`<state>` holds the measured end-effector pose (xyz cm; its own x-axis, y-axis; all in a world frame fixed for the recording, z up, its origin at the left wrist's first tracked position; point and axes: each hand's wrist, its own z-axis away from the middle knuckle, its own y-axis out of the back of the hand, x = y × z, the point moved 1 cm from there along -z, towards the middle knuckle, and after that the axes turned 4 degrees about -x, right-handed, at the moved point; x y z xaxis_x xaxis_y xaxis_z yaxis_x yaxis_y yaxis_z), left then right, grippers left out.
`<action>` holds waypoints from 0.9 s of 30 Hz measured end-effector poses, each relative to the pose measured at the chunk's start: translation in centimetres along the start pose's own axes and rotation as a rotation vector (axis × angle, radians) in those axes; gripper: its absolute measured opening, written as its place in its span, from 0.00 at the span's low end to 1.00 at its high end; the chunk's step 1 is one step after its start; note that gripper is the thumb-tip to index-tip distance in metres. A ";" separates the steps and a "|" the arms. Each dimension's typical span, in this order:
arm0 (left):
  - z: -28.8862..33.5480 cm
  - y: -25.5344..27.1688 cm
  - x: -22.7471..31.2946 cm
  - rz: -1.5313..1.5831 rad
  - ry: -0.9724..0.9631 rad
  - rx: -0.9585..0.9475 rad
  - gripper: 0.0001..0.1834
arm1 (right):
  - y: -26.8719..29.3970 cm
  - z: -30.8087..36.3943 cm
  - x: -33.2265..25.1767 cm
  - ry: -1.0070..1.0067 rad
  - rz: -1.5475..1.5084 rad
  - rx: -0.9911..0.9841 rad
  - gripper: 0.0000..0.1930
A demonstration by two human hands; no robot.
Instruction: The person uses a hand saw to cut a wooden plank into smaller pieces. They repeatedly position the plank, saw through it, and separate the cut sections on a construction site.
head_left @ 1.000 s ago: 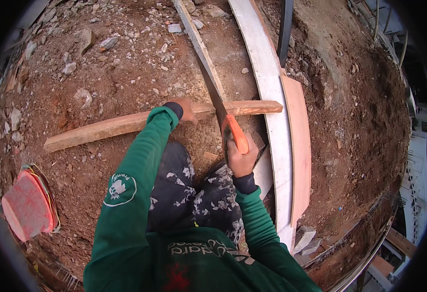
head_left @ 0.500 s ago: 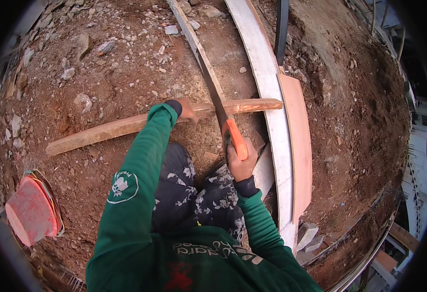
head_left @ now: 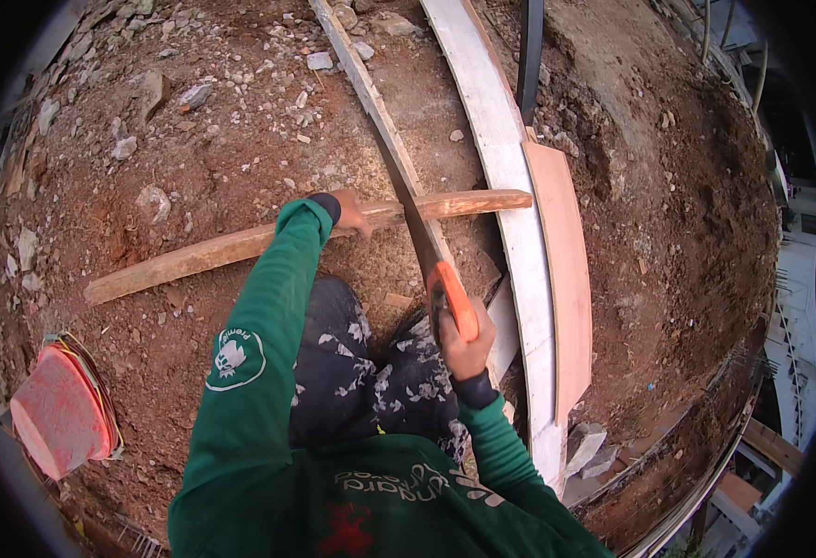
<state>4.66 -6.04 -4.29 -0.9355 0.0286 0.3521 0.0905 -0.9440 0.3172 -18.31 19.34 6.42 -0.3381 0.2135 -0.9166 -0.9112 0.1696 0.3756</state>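
The orange handle of a handsaw (head_left: 410, 209) is gripped by the right hand (head_left: 467, 352), whose fingers are closed around it; from that hand the blade is extended forward and slightly leftward, across the wooden bar (head_left: 185, 265). The bar is thus placed beyond the right hand, well apart from it, and directly beneath the left hand (head_left: 352, 212), which is laid on it just left of the blade. How far the left fingers are curled around the wood cannot be told. The bar's right end is rested on a long white board (head_left: 520, 251), beside which a pinkish plywood strip (head_left: 561, 270) is seen. A narrow plank (head_left: 357, 74) is crossed by the bar near the blade.
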 end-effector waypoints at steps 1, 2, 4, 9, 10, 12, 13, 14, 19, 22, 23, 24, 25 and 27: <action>-0.1 1.8 -0.5 0.023 0.011 0.009 0.57 | 2.5 5.0 -1.0 -0.035 0.048 0.043 0.08; -0.3 1.4 -0.3 0.039 0.018 -0.031 0.58 | 5.2 9.9 -2.0 -0.057 -0.012 0.053 0.13; -0.4 -0.2 -0.5 0.103 0.030 0.003 0.47 | 8.7 15.6 -3.5 -0.125 0.129 0.046 0.15; -0.2 -0.8 1.4 -0.016 0.008 0.231 0.45 | 0.2 1.1 1.3 0.033 -0.049 0.090 0.05; 0.1 0.0 2.8 -0.001 -0.010 0.159 0.48 | -1.7 -4.0 1.2 0.103 -0.098 0.110 0.06; -0.4 -0.7 1.1 0.012 -0.011 0.046 0.51 | -1.2 -4.6 -0.4 -0.020 -0.110 0.019 0.06; -0.7 -1.8 0.3 0.002 -0.043 0.110 0.50 | -0.8 -2.3 0.8 -0.038 -0.085 0.006 0.06; -1.3 -1.9 -1.1 0.005 -0.071 0.199 0.48 | 1.3 1.8 0.0 -0.041 -0.036 0.007 0.07; -0.2 0.2 -0.1 0.065 0.002 0.049 0.47 | 8.0 12.5 -2.5 -0.106 0.096 0.014 0.13; -0.9 -0.6 0.0 -0.019 0.017 0.047 0.55 | 1.6 2.7 0.6 -0.016 -0.043 0.060 0.05; -1.1 -0.3 0.8 -0.043 0.008 0.024 0.60 | -1.0 -2.4 1.9 0.021 -0.111 0.083 0.05; 1.0 1.3 3.4 0.057 0.023 -0.063 0.60 | -0.6 -5.2 1.4 -0.024 -0.163 0.052 0.06; 1.2 3.4 2.6 0.083 0.003 -0.083 0.60 | -1.0 -6.0 0.7 0.009 -0.146 0.032 0.06; -0.6 1.0 -0.2 0.170 -0.070 -0.261 0.60 | -0.4 -1.1 0.1 -0.051 -0.042 -0.011 0.06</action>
<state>4.71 -7.19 -4.52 -0.8880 -0.1225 0.4433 0.1442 -0.9894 0.0156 -18.22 18.28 6.03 -0.2874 0.2549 -0.9233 -0.9269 0.1691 0.3352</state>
